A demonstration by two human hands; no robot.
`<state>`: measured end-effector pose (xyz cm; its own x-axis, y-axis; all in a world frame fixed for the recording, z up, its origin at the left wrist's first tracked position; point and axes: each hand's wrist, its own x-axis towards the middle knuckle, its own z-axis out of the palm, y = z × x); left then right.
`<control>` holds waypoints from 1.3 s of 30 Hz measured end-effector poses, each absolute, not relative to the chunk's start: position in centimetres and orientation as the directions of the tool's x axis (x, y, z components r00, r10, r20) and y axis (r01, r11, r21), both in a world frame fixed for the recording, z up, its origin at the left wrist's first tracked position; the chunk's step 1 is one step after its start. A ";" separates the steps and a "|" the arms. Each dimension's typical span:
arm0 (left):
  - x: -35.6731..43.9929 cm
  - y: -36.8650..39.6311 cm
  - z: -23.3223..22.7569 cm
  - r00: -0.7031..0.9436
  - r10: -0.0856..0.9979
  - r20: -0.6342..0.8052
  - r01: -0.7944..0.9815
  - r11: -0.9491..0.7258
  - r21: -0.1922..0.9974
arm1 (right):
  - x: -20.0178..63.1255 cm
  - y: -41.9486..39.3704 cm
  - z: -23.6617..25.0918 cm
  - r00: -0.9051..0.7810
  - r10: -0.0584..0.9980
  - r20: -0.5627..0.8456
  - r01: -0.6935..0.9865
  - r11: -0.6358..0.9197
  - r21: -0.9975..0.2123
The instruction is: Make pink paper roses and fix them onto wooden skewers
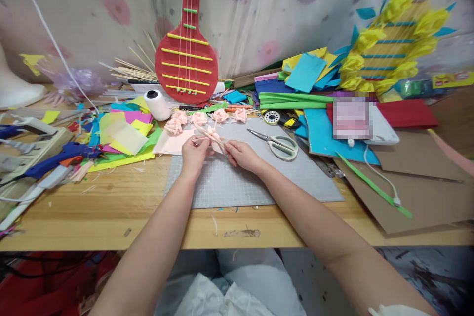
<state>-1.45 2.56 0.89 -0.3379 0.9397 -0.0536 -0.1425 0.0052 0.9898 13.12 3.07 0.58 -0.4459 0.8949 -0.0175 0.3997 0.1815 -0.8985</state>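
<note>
Fingers pinched, my left hand (194, 154) and right hand (242, 153) hold pink paper (213, 134) above grey mat (237, 187); yellow label (454, 80) right of it, unreadable.

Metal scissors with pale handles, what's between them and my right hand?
In the head view, bare grey gridded cutting mat separates your right hand from the scissors.
</note>
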 end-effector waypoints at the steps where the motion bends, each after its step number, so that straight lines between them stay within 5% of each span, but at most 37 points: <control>1: -1.4 2.5 0.9 -0.335 0.940 -0.057 -0.148 0.007 0.989 | 13.1 3.1 0.5 -0.450 0.893 -0.025 0.392 0.172 -0.904; 11: -1.5 2.5 0.6 -0.313 0.950 -0.012 -0.112 -0.025 0.993 | 13.3 3.3 0.3 -0.472 0.881 -0.033 0.364 0.161 -0.917; 39: -1.1 2.9 0.5 -0.387 0.919 -0.075 -0.086 0.044 0.995 | 12.5 2.4 1.4 -0.484 0.874 0.037 0.662 0.394 -0.637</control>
